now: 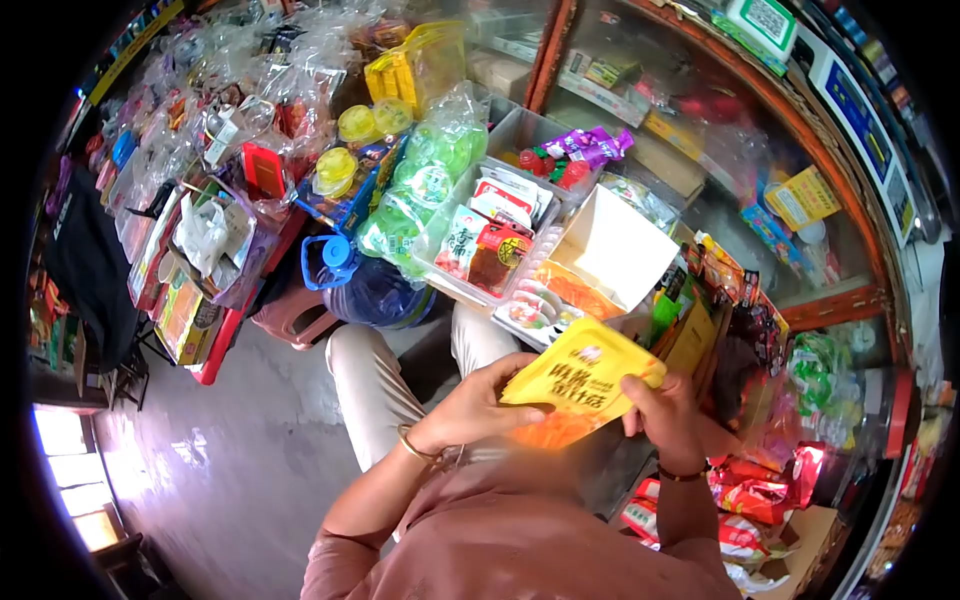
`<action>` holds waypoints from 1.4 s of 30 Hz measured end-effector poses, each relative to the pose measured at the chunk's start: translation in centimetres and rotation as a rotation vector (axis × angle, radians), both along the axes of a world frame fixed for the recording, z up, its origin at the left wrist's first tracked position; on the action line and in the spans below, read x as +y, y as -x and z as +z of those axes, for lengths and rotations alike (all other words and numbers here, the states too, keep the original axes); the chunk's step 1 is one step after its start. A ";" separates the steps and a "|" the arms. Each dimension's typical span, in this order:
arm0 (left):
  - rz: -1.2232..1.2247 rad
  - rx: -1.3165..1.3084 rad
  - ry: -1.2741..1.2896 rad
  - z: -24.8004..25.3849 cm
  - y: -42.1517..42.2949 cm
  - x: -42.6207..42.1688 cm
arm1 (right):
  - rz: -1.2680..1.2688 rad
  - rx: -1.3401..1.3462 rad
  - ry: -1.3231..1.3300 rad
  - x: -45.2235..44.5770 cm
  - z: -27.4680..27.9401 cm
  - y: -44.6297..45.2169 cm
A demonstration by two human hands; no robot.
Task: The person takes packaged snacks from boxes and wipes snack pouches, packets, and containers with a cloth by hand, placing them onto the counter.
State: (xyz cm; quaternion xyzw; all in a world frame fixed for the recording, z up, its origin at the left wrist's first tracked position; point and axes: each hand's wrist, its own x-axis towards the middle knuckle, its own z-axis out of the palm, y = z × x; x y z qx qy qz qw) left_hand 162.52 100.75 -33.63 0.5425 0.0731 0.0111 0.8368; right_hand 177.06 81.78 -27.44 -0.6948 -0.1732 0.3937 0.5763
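Note:
Between my hands is a small stack of yellow snack packets (565,385) with dark printed characters, slightly fanned, held in front of my chest. My left hand (485,405) grips the stack's left edge, thumb lying across the front. At the upper right edge, my right hand (665,408) pinches the packets between thumb and fingers. Just beyond them stands an open white carton (625,245) with orange packets in its lower part. To its left, a clear plastic bin (430,245) holds upright white and red snack packets (490,245).
A large blue water jug (375,290) stands by my knee. Left of it is a shelf stand crowded with bagged goods (215,235). A wood-framed glass case (640,90) stands ahead. Red packages (740,500) sit in a cardboard box (810,545) at my right.

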 end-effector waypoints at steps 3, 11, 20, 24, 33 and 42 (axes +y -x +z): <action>-0.044 0.049 0.078 -0.5 1.1 -0.6 | -0.101 0.016 -0.033 0.4 -1.3 0.1; 0.097 0.071 -0.149 -1.0 1.0 -0.4 | 0.107 -0.020 0.128 1.0 0.4 0.0; 0.496 0.002 0.825 -3.1 -0.5 -2.1 | 0.049 -0.065 0.074 2.2 -0.8 0.1; 0.490 -0.028 0.728 -3.4 -0.7 -2.4 | 0.018 -0.307 0.089 2.2 -1.7 0.3; 0.401 -0.133 -0.390 0.4 -3.2 1.0 | -0.254 -0.465 -0.075 1.3 4.2 -2.8; 0.361 -0.386 -1.448 1.6 -8.8 3.0 | -0.235 -0.939 0.202 5.4 5.1 -8.0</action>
